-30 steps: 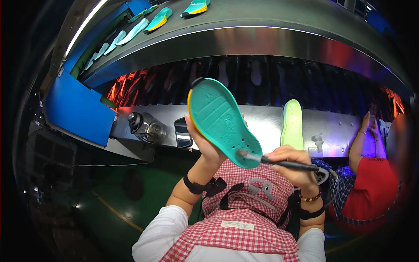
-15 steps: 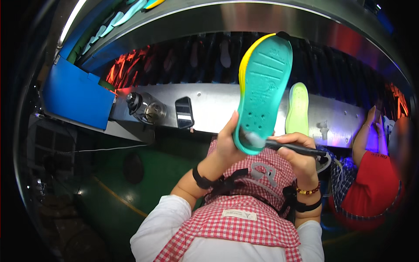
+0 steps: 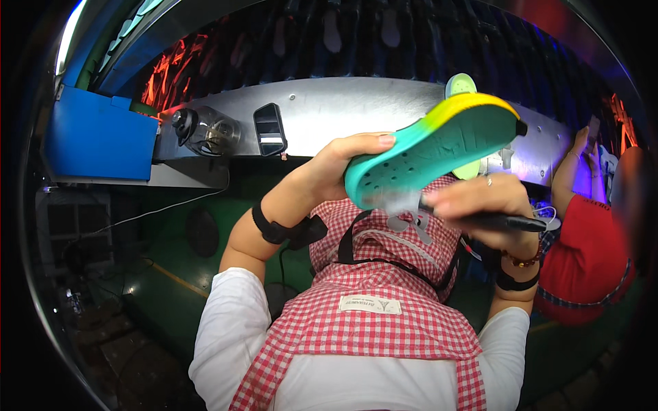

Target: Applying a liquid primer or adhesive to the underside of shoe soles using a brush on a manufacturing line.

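A teal shoe sole (image 3: pixel 435 147) with a yellow edge at its far end is held up, tilted, above my lap. My left hand (image 3: pixel 343 161) is closed on its near left end, thumb on the rim. My right hand (image 3: pixel 490 198), smeared by motion, grips a brush (image 3: pixel 510 222) with a black handle. The brush's pale head is blurred against the sole's near lower edge. Behind the held sole, a light green sole (image 3: pixel 461 84) lies on the metal ledge (image 3: pixel 343 103), partly hidden.
On the ledge's left stand a clear bottle (image 3: pixel 214 133) and a phone (image 3: pixel 269 129). A blue box (image 3: pixel 99 140) is at the far left. Beyond the ledge runs a dark slatted conveyor (image 3: pixel 301 55) carrying several soles. A co-worker in red (image 3: pixel 582 253) sits at the right.
The teal sole has swung from nearly upright to slanting right, its far end lower. My right hand and brush have moved right along with it. The view has shifted, showing more conveyor.
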A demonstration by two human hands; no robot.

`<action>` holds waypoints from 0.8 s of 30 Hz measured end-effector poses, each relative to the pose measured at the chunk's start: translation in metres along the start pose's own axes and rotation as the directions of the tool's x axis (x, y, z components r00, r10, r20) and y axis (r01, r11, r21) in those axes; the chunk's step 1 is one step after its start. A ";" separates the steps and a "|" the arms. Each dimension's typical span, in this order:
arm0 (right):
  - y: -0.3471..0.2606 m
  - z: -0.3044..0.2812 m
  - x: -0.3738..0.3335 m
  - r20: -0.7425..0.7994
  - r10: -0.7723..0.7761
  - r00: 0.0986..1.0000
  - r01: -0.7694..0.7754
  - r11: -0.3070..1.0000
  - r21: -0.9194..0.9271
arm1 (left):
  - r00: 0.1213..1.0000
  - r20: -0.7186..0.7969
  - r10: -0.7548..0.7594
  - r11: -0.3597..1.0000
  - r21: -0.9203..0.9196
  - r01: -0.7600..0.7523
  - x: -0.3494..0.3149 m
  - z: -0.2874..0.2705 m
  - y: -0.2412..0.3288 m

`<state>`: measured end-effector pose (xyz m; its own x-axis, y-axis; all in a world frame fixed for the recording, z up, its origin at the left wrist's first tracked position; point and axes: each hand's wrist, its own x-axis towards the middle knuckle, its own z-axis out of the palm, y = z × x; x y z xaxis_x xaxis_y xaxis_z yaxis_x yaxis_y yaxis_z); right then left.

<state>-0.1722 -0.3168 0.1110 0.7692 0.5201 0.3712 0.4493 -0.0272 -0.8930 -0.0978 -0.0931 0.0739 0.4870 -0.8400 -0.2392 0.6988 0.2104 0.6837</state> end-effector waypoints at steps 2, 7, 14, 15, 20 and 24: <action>0.010 -0.005 -0.001 0.116 0.065 0.991 -0.062 0.998 -0.030 | 0.999 0.038 -0.039 0.999 0.001 0.039 0.000 0.006 0.004; -0.001 -0.008 -0.006 0.135 0.046 0.990 -0.033 0.994 -0.100 | 0.991 -0.108 -0.080 0.982 0.160 0.097 -0.004 -0.007 0.002; -0.001 -0.005 -0.012 0.129 0.045 0.991 -0.014 0.972 -0.234 | 0.989 -0.142 -0.043 0.983 0.173 0.068 -0.017 -0.017 0.011; 0.000 -0.005 -0.012 0.055 -0.019 0.998 0.029 0.982 -0.184 | 0.989 -0.142 -0.040 0.987 0.146 0.061 -0.019 -0.021 0.011; 0.012 -0.003 -0.014 -0.101 -0.030 0.994 0.011 0.983 -0.183 | 0.984 -0.114 0.136 0.965 0.240 -0.105 -0.032 0.003 0.030; -0.006 -0.008 -0.017 0.100 -0.001 0.995 0.019 0.984 -0.179 | 0.973 -0.114 0.202 0.978 0.081 -0.194 -0.036 -0.017 0.028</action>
<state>-0.1847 -0.3322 0.1125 0.7197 0.6027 0.3446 0.5377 -0.1699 -0.8258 -0.0864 -0.0486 0.0895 0.6747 -0.7175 -0.1732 0.5466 0.3280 0.7705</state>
